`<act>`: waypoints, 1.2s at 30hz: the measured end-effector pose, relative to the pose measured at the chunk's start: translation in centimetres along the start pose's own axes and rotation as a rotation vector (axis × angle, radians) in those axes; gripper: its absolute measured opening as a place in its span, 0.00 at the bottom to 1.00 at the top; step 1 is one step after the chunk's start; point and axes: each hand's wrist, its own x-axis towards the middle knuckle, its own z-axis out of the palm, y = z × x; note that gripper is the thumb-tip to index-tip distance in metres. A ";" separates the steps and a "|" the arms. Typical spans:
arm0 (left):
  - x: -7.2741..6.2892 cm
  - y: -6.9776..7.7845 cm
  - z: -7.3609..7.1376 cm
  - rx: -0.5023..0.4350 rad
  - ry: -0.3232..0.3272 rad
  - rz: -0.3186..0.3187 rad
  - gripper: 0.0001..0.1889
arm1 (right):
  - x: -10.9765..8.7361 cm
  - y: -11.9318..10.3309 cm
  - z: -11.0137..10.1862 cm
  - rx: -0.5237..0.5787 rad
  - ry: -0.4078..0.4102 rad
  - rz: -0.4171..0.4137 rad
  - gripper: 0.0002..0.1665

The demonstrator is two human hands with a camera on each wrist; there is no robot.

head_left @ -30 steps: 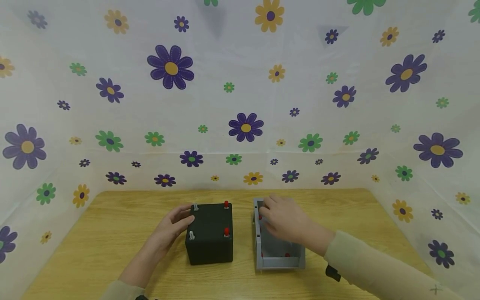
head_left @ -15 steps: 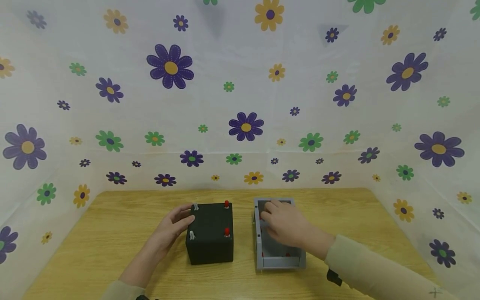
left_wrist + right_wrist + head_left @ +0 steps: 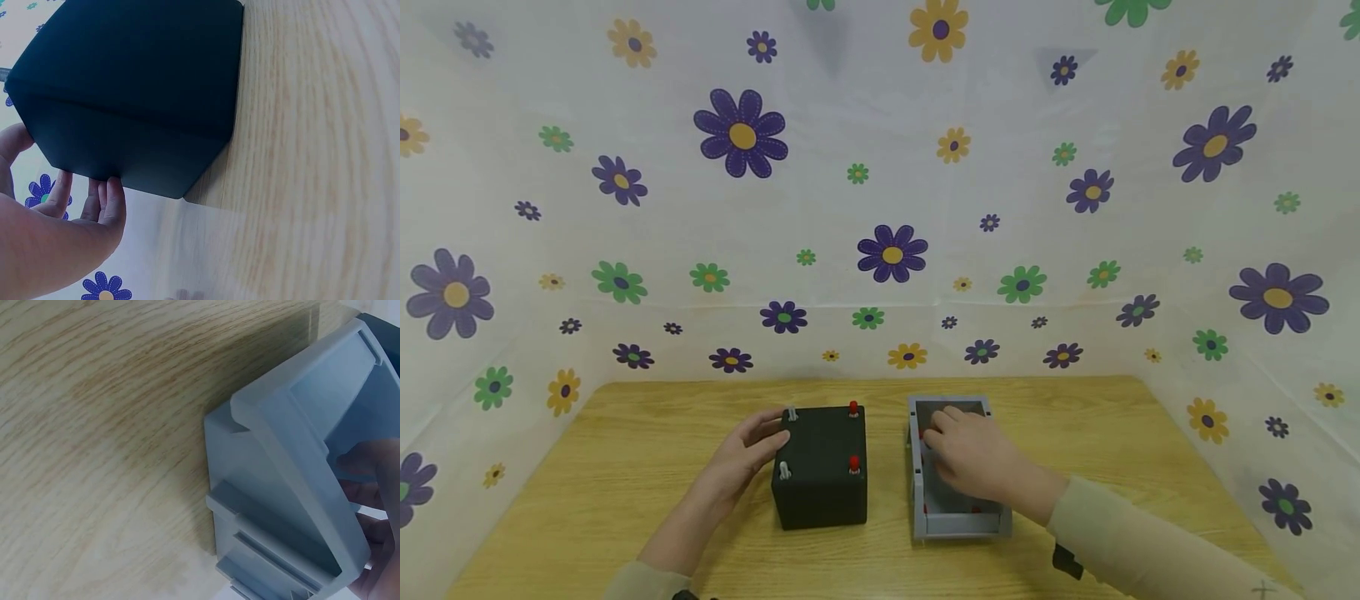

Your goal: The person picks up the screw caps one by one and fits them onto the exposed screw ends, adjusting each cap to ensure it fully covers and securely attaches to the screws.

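A black box (image 3: 823, 442) stands on the wooden table with metal toggle levers on top. Its two right levers carry red caps (image 3: 853, 463); the two left levers (image 3: 785, 471) are bare metal. My left hand (image 3: 747, 457) rests against the box's left side, thumb at the top edge, fingertips along the side in the left wrist view. Over a grey bin (image 3: 961, 524), my right hand (image 3: 973, 454) reaches down past the rim, fingers bent inside. What its fingertips touch is hidden. Small red pieces (image 3: 976, 508) lie in the bin.
The light wooden table (image 3: 625, 467) meets a white flower-patterned cloth (image 3: 820, 208) at the back and both sides. Box and bin stand side by side with a narrow strip of table between them. Raised ribs (image 3: 275, 537) run along the bin's outer wall.
My right hand shifts slightly inside the bin, a little down and to the right in the head view. My left hand and the black box stay put.
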 end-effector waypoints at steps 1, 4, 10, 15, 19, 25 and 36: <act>0.0 0.0 0.0 0.000 0.000 0.001 0.32 | 0.0 0.0 0.0 0.002 -0.002 0.002 0.15; 0.0 0.0 0.0 0.001 -0.003 0.000 0.32 | -0.1 -0.1 -0.1 0.008 -0.003 0.006 0.14; 0.0 0.0 0.0 0.004 -0.008 0.000 0.33 | -0.1 -0.3 0.1 0.011 -0.016 0.018 0.15; 0.1 -0.1 -0.1 0.003 -0.005 0.004 0.33 | 0.1 -0.4 0.7 0.002 -0.045 0.033 0.17; 0.1 -0.1 -0.1 0.000 -0.001 0.009 0.32 | 0.3 -0.5 1.1 0.000 -0.055 0.038 0.18; 0.1 -0.2 -0.1 0.004 -0.002 0.008 0.32 | 0.3 -0.6 1.4 0.004 -0.062 0.049 0.19; 0.0 -0.1 -0.1 -0.004 0.000 0.009 0.32 | 0.5 -0.7 1.6 0.003 -0.071 0.066 0.22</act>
